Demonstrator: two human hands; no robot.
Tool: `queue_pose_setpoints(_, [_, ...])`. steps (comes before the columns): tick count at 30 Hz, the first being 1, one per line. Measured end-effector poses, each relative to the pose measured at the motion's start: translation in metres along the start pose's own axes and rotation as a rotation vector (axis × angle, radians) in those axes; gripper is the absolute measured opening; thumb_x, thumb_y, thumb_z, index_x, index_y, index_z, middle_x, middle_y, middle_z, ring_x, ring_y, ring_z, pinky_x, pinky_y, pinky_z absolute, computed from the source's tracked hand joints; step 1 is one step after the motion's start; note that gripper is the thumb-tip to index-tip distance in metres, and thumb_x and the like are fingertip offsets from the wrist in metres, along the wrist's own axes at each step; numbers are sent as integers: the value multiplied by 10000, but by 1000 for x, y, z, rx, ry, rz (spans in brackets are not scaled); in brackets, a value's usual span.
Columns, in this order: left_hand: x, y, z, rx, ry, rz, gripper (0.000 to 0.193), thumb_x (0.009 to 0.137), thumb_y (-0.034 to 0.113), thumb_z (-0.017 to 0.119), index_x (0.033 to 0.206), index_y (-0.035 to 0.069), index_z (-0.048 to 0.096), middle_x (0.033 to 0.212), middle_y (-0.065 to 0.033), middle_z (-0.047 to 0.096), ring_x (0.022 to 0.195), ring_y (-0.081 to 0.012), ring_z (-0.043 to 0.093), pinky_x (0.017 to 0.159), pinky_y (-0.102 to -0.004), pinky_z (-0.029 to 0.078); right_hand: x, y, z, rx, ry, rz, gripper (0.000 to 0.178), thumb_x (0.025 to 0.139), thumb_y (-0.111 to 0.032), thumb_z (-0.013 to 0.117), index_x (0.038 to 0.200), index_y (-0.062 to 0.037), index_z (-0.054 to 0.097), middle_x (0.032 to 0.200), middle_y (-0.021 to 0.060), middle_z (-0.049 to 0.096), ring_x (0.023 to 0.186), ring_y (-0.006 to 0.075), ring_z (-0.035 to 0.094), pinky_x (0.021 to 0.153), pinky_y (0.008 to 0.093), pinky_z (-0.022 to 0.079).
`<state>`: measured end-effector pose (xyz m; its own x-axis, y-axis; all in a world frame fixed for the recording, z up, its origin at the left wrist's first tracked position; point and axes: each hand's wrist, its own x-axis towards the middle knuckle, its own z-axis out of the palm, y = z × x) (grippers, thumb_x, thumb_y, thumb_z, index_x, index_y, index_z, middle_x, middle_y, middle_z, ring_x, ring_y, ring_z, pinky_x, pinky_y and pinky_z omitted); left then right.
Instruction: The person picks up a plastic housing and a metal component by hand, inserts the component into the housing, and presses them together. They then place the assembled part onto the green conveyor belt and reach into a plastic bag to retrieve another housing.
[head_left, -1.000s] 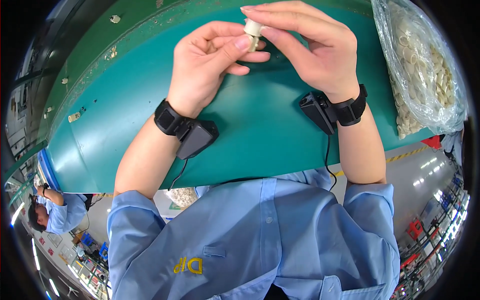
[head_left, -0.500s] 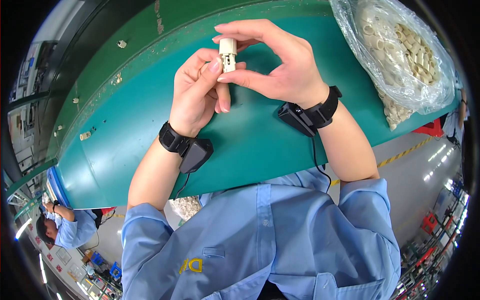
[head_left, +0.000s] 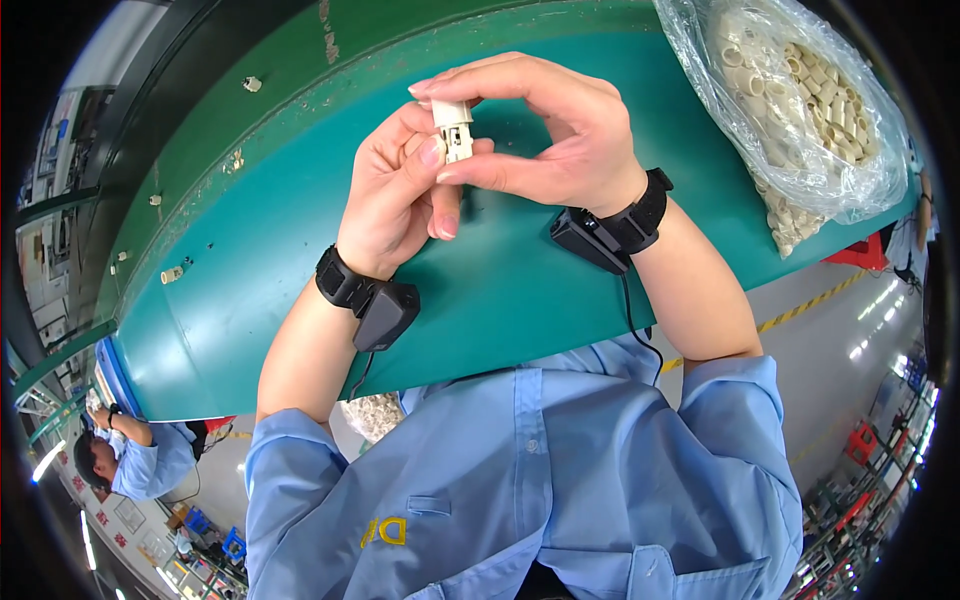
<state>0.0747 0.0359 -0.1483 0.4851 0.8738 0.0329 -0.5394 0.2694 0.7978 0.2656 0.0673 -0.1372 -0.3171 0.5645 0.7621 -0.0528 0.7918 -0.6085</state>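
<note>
Between my two hands is a cream plastic socket-like fitting point(head_left: 456, 140), held upright over the green table mat. Its top is a smooth round cap; the lower part is narrower and has slots and small openings. My left hand point(head_left: 390, 185) pinches its left side with thumb and fingers. From above and below, my right hand point(head_left: 575, 135) grips it, fingers over the cap and thumb at the lower end. Part of the cap is hidden by those fingers. Both wrists wear black straps with dark boxes and cables.
A clear plastic bag point(head_left: 800, 110) full of cream cylindrical sleeves stands at the right. Several small cream parts lie at the left, one a fitting point(head_left: 172, 274) on the green mat point(head_left: 250, 330). Far left, a co-worker point(head_left: 140, 455) in blue sits at the table.
Both hands have come slightly nearer to me with the fitting. My right fingers have moved down over the top of the cap, covering more of it.
</note>
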Motion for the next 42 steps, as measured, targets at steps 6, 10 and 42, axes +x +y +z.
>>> queue_pose_setpoints(6, [-4, 2, 2, 69, 39, 12, 286, 1001, 202, 535, 1175, -25, 521, 847, -155, 691, 499, -135, 617, 460, -230, 493, 1, -5, 13, 126, 81, 50, 577, 743, -87, 836, 1222, 59, 551, 1111, 213, 679, 1061, 312, 669, 885, 380, 548])
queue_pose_setpoints(10, [-9, 12, 16, -20, 67, -4, 358, 1000, 218, 531, 1236, -49, 503, 941, -180, 691, 508, -143, 630, 411, -230, 468, 2, -25, 18, 440, 259, 367, 247, 759, 15, 706, 1005, -6, 704, 978, 155, 702, 944, 274, 680, 839, 311, 519])
queue_pose_setpoints(42, [0, 68, 40, 530, 132, -302, 349, 965, 286, 616, 1017, -57, 656, 850, -124, 711, 554, -144, 678, 418, -201, 498, -3, -12, -11, 333, -178, 221, 501, 720, -70, 823, 1174, -13, 619, 1283, 167, 591, 1188, 266, 567, 1021, 404, 440])
